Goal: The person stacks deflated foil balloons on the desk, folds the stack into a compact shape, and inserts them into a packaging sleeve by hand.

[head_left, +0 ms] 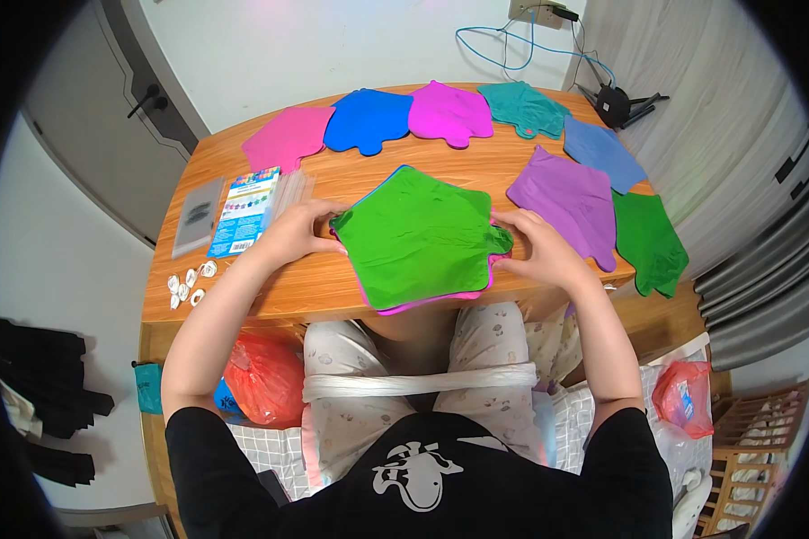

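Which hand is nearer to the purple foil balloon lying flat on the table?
Right. The right hand grips the green-topped stack's right edge, just beside the purple foil balloon. The left hand holds the stack's far side, well away.

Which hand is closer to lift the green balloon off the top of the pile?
Probably the right hand. Its fingers sit at the green foil balloon's neck tab, an easy bit to pinch. The left hand only presses the stack's far edge.
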Available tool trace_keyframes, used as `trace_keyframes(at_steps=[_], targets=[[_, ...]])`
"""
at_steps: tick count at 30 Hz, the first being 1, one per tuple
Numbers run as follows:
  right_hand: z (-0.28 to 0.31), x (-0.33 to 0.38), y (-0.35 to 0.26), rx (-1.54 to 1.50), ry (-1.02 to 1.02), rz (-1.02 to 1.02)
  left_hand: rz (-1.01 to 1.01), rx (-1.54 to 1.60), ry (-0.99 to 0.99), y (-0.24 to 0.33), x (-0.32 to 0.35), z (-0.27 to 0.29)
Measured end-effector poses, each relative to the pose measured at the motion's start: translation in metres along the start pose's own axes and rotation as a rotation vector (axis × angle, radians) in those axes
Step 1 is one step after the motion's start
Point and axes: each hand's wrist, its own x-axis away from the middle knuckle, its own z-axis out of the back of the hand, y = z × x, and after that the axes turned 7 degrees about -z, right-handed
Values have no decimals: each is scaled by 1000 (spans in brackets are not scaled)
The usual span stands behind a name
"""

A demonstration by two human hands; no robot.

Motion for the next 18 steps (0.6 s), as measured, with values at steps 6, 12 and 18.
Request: trace_keyframes(at_steps=[6, 12, 18], targets=[[-3, 3, -6, 142, 47, 25, 120, 27, -27, 1, 3, 0], [-4, 3, -7, -16, 29, -160, -164, -66, 105, -7, 8, -6], [-2, 2, -18, 86, 12, -172, -77, 74, 89, -18, 10, -11]])
